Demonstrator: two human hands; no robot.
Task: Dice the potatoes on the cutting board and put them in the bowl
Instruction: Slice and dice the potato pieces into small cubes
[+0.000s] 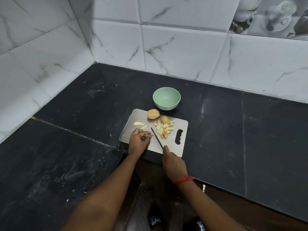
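Observation:
A steel cutting board (pixel 170 147) lies on the black counter. My left hand (pixel 138 141) pins a thin potato strip (pixel 149 135) to the board. My right hand (pixel 173 164) grips the handle of a knife (pixel 156 139), whose blade lies just right of the strip. A pile of diced potato (pixel 164 129) sits right of the blade. Two loose slices (pixel 140 124) lie at the board's left. One whole potato (pixel 153 114) and a part-cut potato (pixel 164 120) rest at the far edge. Behind the board stands a green bowl (pixel 166 98) with nothing in it.
The black stone counter (pixel 83 114) runs into a corner of white marble-look wall tiles (pixel 183 52). Its front edge drops off at the lower right, where the board slightly overhangs. My feet in sandals (pixel 155 220) show below on the floor.

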